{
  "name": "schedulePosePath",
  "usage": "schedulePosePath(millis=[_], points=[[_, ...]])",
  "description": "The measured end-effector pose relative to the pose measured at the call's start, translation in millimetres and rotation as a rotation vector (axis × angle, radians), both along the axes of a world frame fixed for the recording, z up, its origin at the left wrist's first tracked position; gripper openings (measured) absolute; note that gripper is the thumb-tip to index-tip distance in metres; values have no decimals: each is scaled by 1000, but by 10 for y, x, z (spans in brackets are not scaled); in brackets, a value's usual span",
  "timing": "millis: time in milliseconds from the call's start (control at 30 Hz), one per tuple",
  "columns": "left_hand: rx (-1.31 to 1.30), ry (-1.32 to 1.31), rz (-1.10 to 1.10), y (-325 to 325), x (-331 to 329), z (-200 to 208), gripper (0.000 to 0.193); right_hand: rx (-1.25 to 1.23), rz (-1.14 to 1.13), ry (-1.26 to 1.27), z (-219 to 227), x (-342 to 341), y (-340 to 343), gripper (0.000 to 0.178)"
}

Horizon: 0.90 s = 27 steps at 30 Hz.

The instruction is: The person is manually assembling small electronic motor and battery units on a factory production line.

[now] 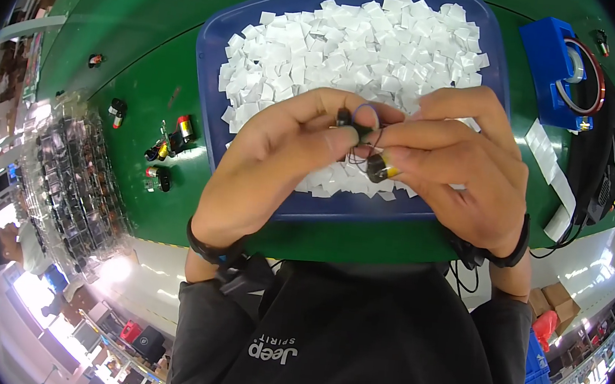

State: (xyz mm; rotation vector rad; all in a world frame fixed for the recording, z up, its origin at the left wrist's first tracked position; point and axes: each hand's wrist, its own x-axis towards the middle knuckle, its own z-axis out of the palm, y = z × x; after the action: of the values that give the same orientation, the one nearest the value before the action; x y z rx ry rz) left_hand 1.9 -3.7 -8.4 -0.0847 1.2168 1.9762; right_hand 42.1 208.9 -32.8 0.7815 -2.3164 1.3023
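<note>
My left hand (281,159) and my right hand (460,163) meet over a blue tray (213,55) heaped with small white square pads (353,47). Between the fingertips of both hands I pinch a small black component with thin dark wires (362,132). A small cylindrical part with a yellow band (381,170) hangs from those wires just under my right fingers. Both wrists wear dark bands.
The tray rests on a green work surface (137,32). Several small black, red and yellow parts (167,140) lie left of the tray. A blue tape dispenser (560,69) stands at the right, white strips (553,176) beside it. A clear bag of parts (78,168) lies at the left edge.
</note>
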Motion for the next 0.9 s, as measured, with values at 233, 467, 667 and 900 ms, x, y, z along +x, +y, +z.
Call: schedulePosePath(millis=[233,467,667,900], points=[[-178,202,-93,-21,50,2,27,47,-57,-104,75,15,12,26],[-351,399,-120,2,108,-92,34,133,-111,9,39,-10,-42,27],[-324,479,-76,32,131,-77,36,165,-91,150,-13,-67,-35,26],[-157,429,164,29,109,-98,36,-3,-157,-53,178,0,9,32]])
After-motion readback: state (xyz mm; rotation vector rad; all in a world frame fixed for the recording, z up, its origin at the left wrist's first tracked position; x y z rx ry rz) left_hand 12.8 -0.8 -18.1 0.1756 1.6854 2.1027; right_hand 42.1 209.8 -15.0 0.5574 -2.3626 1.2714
